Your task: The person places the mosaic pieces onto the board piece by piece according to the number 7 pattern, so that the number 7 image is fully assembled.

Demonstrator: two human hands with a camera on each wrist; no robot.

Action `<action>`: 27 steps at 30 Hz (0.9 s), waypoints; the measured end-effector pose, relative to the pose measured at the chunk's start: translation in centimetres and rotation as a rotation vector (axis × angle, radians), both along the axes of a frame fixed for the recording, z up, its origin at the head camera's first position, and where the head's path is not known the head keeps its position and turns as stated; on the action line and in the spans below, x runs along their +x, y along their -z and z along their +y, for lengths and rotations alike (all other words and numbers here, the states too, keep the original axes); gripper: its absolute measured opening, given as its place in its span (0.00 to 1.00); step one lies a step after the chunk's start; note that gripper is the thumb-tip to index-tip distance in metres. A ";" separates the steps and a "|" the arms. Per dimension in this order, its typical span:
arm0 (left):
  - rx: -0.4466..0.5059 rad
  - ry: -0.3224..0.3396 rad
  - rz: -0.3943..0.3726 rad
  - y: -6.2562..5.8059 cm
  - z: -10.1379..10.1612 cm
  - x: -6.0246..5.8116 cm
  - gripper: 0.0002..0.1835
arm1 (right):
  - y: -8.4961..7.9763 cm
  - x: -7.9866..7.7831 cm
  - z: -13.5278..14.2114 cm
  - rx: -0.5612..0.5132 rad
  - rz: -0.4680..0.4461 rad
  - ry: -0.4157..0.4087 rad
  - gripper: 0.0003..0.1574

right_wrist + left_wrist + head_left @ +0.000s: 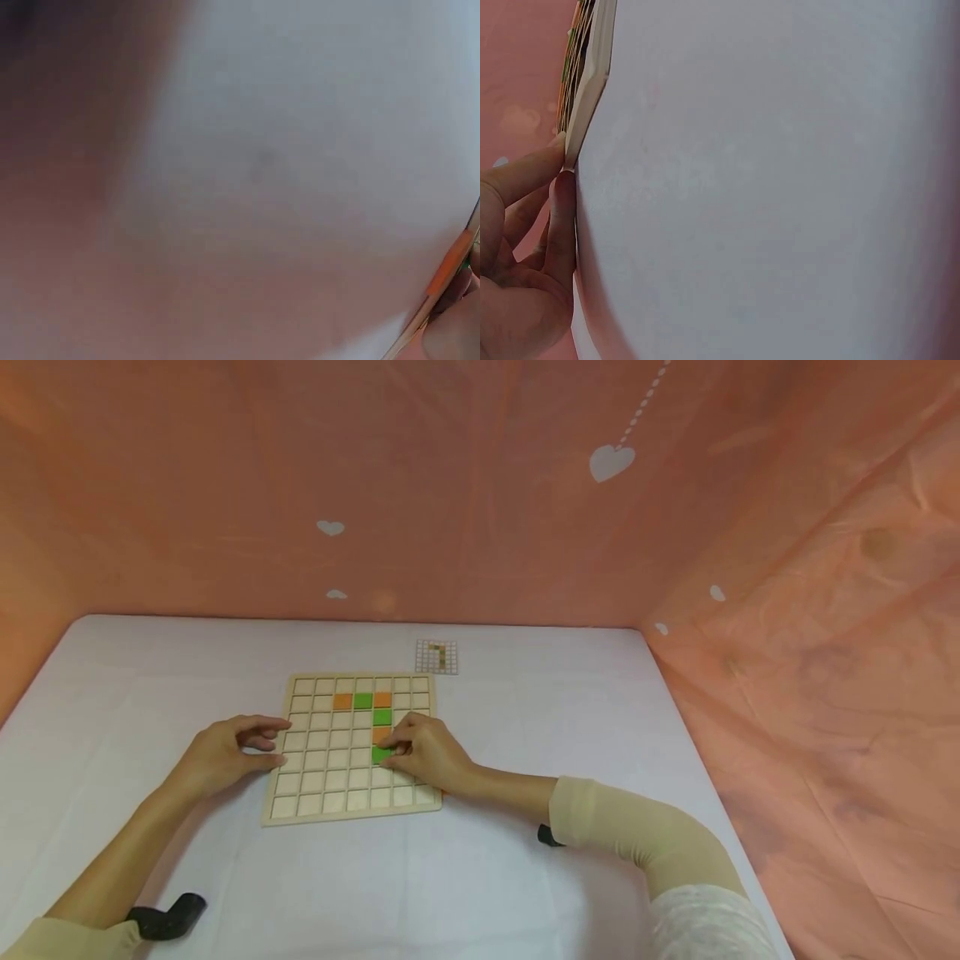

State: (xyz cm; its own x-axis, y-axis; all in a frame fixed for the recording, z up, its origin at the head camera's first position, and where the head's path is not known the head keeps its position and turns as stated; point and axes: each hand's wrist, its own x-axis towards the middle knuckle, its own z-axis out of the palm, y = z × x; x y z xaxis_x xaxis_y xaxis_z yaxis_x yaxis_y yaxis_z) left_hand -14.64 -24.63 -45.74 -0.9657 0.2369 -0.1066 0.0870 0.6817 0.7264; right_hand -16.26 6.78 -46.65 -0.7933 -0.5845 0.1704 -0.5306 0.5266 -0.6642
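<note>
A pale wooden grid board (296, 807) lies on the white table. Orange and green square tiles sit in its cells, with an orange tile (342, 702) at the row's left end and a column running down from its right end. At the column's lower end, my right hand (431, 753) pinches a green tile (381, 755) at its right side; the fingertips partly cover it. My left hand (225, 752) touches the board's left edge with thumb and fingers extended. The left wrist view shows these fingers (561, 217) against the board's edge (589, 112).
Behind the board lies a small pattern card (437, 657) with a printed grid. An orange piece (450, 262) shows beside the board's edge, under the right hand. Black attachments (168, 917) sit by the wrists. Orange cloth (480, 510) with hearts hangs behind the table.
</note>
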 end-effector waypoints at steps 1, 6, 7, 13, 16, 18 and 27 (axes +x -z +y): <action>0.000 -0.001 -0.002 -0.1 0.0 0.0 0.31 | 0.0 0.0 0.0 -0.005 -0.005 0.006 0.15; -0.005 0.001 0.004 -0.2 0.0 0.0 0.31 | -0.1 0.0 -0.1 -0.022 -0.025 0.017 0.17; -0.006 0.001 0.006 -0.2 0.0 0.1 0.31 | -0.2 0.0 -0.1 -0.024 -0.031 0.016 0.17; -0.014 0.007 -0.002 -0.2 0.1 0.3 0.32 | -0.3 -0.2 0.6 -0.040 -0.145 0.005 0.16; -0.013 0.008 -0.015 -0.1 0.1 0.5 0.31 | -0.4 -0.1 1.3 -0.086 -0.242 -0.003 0.15; -0.011 0.007 -0.012 -0.1 0.2 0.6 0.31 | -0.4 0.0 1.8 -0.120 -0.284 -0.005 0.15; -0.014 -0.014 0.013 -0.5 0.4 0.8 0.30 | -1.0 0.9 4.5 -0.165 -0.277 0.010 0.15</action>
